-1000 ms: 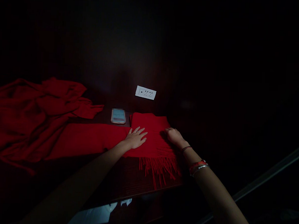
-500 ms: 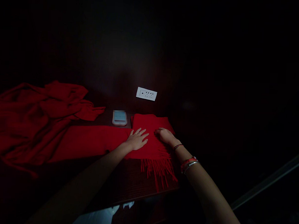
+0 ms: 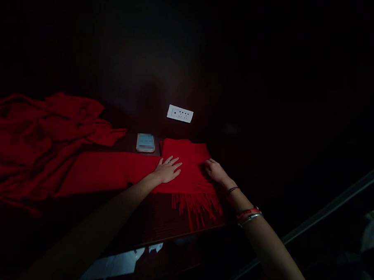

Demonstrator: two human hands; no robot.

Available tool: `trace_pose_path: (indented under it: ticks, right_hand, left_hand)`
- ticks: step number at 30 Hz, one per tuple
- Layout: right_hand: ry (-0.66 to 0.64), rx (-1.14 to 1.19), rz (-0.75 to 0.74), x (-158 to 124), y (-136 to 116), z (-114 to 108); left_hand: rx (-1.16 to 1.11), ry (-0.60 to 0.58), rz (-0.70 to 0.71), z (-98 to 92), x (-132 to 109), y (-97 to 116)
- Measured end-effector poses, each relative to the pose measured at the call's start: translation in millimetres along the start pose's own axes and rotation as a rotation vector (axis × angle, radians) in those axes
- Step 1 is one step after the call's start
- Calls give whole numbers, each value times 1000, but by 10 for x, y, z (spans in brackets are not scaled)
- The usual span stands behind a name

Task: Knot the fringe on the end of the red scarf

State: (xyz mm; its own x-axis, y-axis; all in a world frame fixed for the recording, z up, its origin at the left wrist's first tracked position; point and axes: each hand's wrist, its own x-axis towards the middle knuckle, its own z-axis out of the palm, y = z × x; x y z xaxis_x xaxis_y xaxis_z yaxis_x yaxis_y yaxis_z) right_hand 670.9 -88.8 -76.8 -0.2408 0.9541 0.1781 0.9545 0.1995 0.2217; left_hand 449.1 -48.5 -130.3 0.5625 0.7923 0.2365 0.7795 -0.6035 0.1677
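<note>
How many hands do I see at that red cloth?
2: the left hand, spread flat on the red cloth, and the right hand, curled at its right side near the fringe. Dark areas could hide others.

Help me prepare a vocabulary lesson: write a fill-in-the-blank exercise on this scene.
1. The left hand lies spread on fringed cloth coloured ____.
2. The silver bangle is worn on the ____ forearm.
3. The socket plate beyond the cloth is coloured ____.
4. The crumpled fabric lies toward the picture's ____ edge.
Missing words: red; right; white; left.
</note>
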Motion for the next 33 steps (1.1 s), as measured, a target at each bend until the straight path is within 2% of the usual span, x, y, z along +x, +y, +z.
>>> trace_pose_path:
  ticks: [2, 4, 6, 8, 11, 14, 17, 20, 22, 24, 26, 28, 31, 33]
  right_hand:
    - [8, 189, -217, -12, -184, 43]
    - [-91, 298, -275, -38, -284, 124]
    - [-211, 344, -204, -90, -251, 211]
    - [-296, 348, -77, -163, -111, 265]
    - [-350, 291, 105, -269, 95, 232]
    - [-238, 273, 122, -329, 41, 106]
    - [-113, 337, -70, -344, -254, 15]
    - [-208, 378, -231, -380, -480, 23]
    - [-265, 364, -217, -438, -483, 56]
    - [-255, 339, -160, -512, -397, 72]
    - [-192, 330, -129, -581, -306, 48]
    - [-82, 345, -161, -634, -283, -11]
    - [71, 388, -281, -677, -403, -105]
    - [112, 377, -336, -684, -523, -129]
  left_hand:
    - [6, -1, -2, 6, -2, -3]
    - [13, 7, 2, 22, 1, -11]
    - [19, 17, 5, 41, 11, -22]
    - [22, 18, 5, 58, 24, -32]
    - [16, 10, 8, 63, 37, -37]
    - [15, 6, 8, 49, 32, -30]
    - [24, 2, 5, 31, 12, -20]
    - [35, -12, 4, 19, -1, -12]
    - [40, -12, 1, 19, 2, -13]
    - [43, -7, 3, 27, 13, -18]
    - [41, -5, 9, 38, 25, -25]
    - [40, 0, 14, 46, 31, -29]
    - [42, 14, 18, 46, 22, -26]
    - [45, 20, 20, 38, 11, -22]
